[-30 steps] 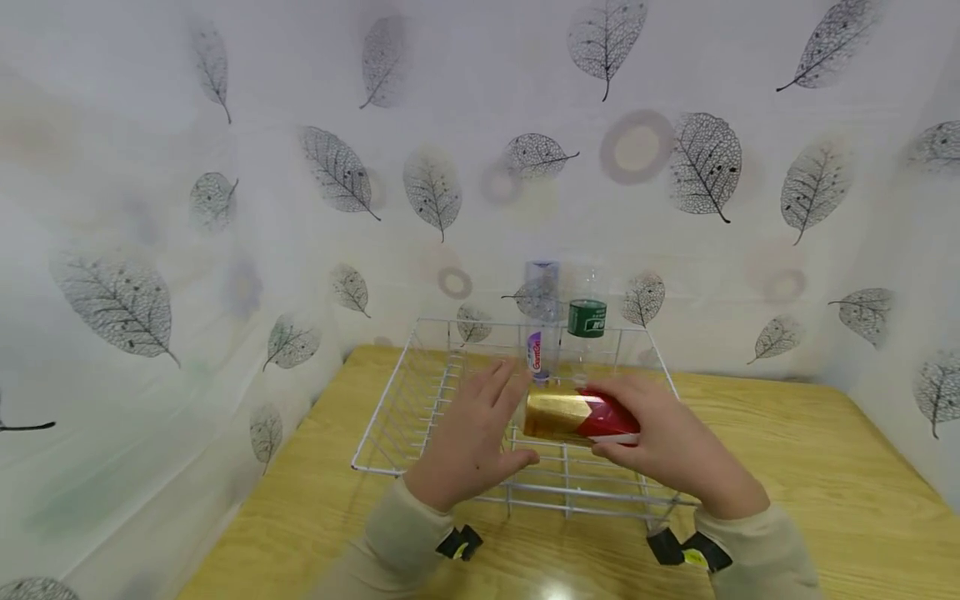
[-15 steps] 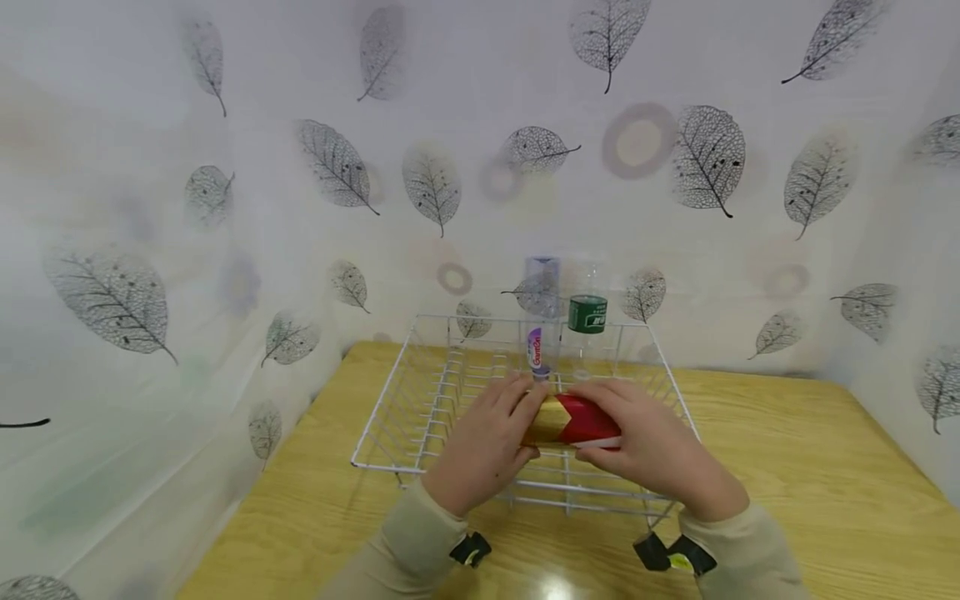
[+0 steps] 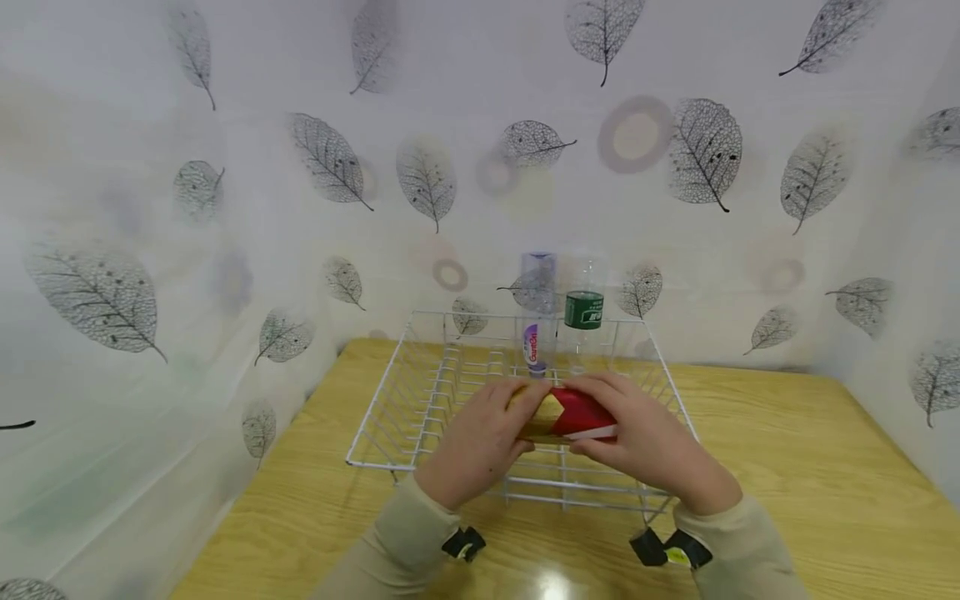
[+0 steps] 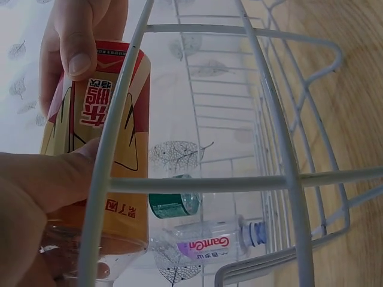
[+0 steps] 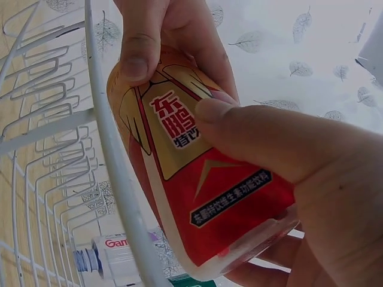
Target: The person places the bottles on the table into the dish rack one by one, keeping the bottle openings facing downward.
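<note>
Both hands hold a drink bottle lying sideways over the front part of the white wire rack. Its label is gold toward the left and red toward the right. My left hand grips the gold end, thumb on the near side. My right hand grips the red end; in the right wrist view its thumb lies across the bottle's label. In the rack's back part, a clear bottle with a purple-and-pink label stands upside down. Beside it is a clear bottle with a green label.
The rack stands on a wood-grain table, its front wires close below both hands. A white curtain with a leaf print hangs behind the table and along the sides. Black straps sit around both sleeves.
My left hand has closed its fingers round the gold end of the bottle. The right hand and bottle have shifted slightly left. The other bottles stay in place.
</note>
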A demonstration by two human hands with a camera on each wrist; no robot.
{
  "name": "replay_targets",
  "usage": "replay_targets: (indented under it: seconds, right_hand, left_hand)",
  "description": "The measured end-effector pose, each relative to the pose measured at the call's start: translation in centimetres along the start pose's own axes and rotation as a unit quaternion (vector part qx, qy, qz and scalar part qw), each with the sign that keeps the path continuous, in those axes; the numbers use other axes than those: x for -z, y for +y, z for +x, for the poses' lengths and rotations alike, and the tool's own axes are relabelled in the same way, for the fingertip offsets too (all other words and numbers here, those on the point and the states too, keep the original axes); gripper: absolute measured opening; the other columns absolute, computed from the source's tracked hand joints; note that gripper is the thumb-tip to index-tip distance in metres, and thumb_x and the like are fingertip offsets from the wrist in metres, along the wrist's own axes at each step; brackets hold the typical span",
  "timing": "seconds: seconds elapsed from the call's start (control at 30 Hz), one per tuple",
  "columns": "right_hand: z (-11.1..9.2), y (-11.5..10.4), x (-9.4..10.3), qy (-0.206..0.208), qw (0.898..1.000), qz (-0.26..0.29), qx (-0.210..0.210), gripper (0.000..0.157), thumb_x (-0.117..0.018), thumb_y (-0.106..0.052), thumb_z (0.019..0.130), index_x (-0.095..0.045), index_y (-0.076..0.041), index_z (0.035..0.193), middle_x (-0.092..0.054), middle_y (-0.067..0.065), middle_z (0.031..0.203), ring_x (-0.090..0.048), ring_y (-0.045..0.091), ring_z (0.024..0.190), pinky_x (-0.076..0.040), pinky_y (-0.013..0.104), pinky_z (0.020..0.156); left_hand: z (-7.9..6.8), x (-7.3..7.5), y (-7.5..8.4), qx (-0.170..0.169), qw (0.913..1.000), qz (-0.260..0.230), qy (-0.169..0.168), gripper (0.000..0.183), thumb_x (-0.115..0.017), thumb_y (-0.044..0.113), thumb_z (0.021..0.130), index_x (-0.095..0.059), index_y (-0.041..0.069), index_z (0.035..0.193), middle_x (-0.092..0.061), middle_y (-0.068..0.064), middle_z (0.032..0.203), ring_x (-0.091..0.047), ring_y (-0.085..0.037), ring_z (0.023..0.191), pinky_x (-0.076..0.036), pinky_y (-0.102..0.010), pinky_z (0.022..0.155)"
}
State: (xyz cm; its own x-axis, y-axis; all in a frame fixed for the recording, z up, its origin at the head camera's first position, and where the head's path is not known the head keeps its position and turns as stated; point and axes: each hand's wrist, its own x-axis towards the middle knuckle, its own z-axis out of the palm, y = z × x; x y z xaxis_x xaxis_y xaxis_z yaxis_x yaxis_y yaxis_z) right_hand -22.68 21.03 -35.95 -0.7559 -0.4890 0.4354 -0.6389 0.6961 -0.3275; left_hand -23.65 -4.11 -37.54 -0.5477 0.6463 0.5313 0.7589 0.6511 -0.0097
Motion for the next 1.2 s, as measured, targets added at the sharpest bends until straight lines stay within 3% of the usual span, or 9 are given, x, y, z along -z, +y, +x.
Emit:
replay_targets:
  seconds: [0.2,0.43,0.57,0.63,0.7,0.8,0.97,1.07,1.2]
  right_hand:
    - [-0.1,0.2,0.5,-0.001,0.998,0.053,-0.022,0.073,-0.084,-0.036,0.085,-0.05,-0.021,0.149,-0.052,0.004,0.144,-0.06,0.025,0.112,-0.059,0.04,0.082]
    - [-0.2,0.8,1.3,0.027,0.988,0.147,-0.033,0.082,-0.084,-0.027,0.086,-0.04,-0.02,0.155,-0.046,0.008,0.15,-0.05,0.032,0.129,-0.047,0.061,0.1]
    - [-0.4,1.4,1.4,0.036,0.978,0.199,-0.046,0.084,-0.081,-0.019,0.088,-0.034,-0.021,0.158,-0.045,0.009,0.151,-0.047,0.033,0.133,-0.044,0.059,0.105]
    - [-0.4,1.6,1.4,0.042,0.97,0.233,-0.057,0.084,-0.078,-0.015,0.091,-0.03,-0.025,0.159,-0.044,0.008,0.152,-0.046,0.032,0.135,-0.045,0.05,0.108]
    - [-0.4,1.5,1.4,0.048,0.954,0.29,-0.067,0.082,-0.073,-0.012,0.094,-0.027,-0.028,0.16,-0.041,0.008,0.154,-0.043,0.032,0.138,-0.046,0.039,0.108]
    - [-0.3,1.1,1.1,0.057,0.912,0.397,-0.084,0.078,-0.067,-0.014,0.099,-0.023,-0.03,0.161,-0.036,0.008,0.158,-0.037,0.033,0.143,-0.045,0.027,0.105]
    - [0.1,0.2,0.6,0.09,0.84,0.531,-0.073,0.076,-0.064,-0.03,0.101,-0.019,-0.025,0.161,-0.031,0.014,0.159,-0.04,0.033,0.14,-0.047,0.031,0.105]
    - [0.3,-0.2,0.2,0.106,0.818,0.563,-0.063,0.08,-0.066,-0.037,0.099,-0.018,-0.021,0.161,-0.034,0.017,0.155,-0.045,0.03,0.135,-0.046,0.032,0.106]
    - [0.5,-0.8,-0.5,0.106,0.808,0.577,-0.056,0.084,-0.067,-0.037,0.099,-0.015,-0.02,0.162,-0.035,0.015,0.155,-0.047,0.027,0.134,-0.045,0.031,0.107]
  left_hand:
    - [0.0,-0.1,-0.2,0.004,0.9991,-0.042,0.006,0.076,-0.082,0.023,0.088,-0.043,0.014,0.153,-0.054,-0.01,0.134,-0.055,-0.025,0.119,-0.049,-0.039,0.103]
    - [-0.4,0.5,-0.5,0.063,0.9931,-0.095,-0.029,0.078,-0.077,0.028,0.092,-0.037,0.018,0.158,-0.051,-0.009,0.14,-0.052,-0.024,0.123,-0.049,-0.04,0.104]
    - [-0.5,0.7,-0.5,0.082,0.9863,-0.139,-0.034,0.078,-0.074,0.029,0.094,-0.033,0.018,0.16,-0.049,-0.008,0.14,-0.052,-0.023,0.122,-0.052,-0.04,0.1]
    - [-0.5,0.8,-0.6,0.094,0.981,-0.166,-0.034,0.08,-0.073,0.027,0.095,-0.029,0.021,0.161,-0.049,-0.007,0.139,-0.052,-0.021,0.12,-0.054,-0.039,0.096]
    - [-0.3,0.8,-0.6,0.111,0.974,-0.194,-0.038,0.082,-0.073,0.026,0.095,-0.025,0.025,0.162,-0.047,-0.007,0.14,-0.051,-0.02,0.12,-0.055,-0.038,0.093]
    - [-0.2,0.9,-0.6,0.139,0.959,-0.243,-0.045,0.083,-0.072,0.027,0.096,-0.021,0.03,0.162,-0.045,-0.007,0.144,-0.05,-0.019,0.122,-0.053,-0.039,0.094]
    - [-0.2,0.9,-0.5,0.161,0.924,-0.345,-0.041,0.081,-0.066,0.033,0.099,-0.015,0.038,0.162,-0.039,-0.004,0.151,-0.048,-0.02,0.124,-0.051,-0.042,0.096]
    - [-0.3,0.7,-0.4,0.167,0.9028,-0.395,-0.039,0.079,-0.064,0.037,0.1,-0.013,0.044,0.16,-0.036,-0.001,0.152,-0.046,-0.021,0.125,-0.051,-0.043,0.097]
    - [-0.3,0.4,-0.2,0.173,0.8764,-0.448,-0.039,0.076,-0.062,0.037,0.101,-0.014,0.046,0.159,-0.036,0.0,0.152,-0.045,-0.021,0.129,-0.049,-0.043,0.101]
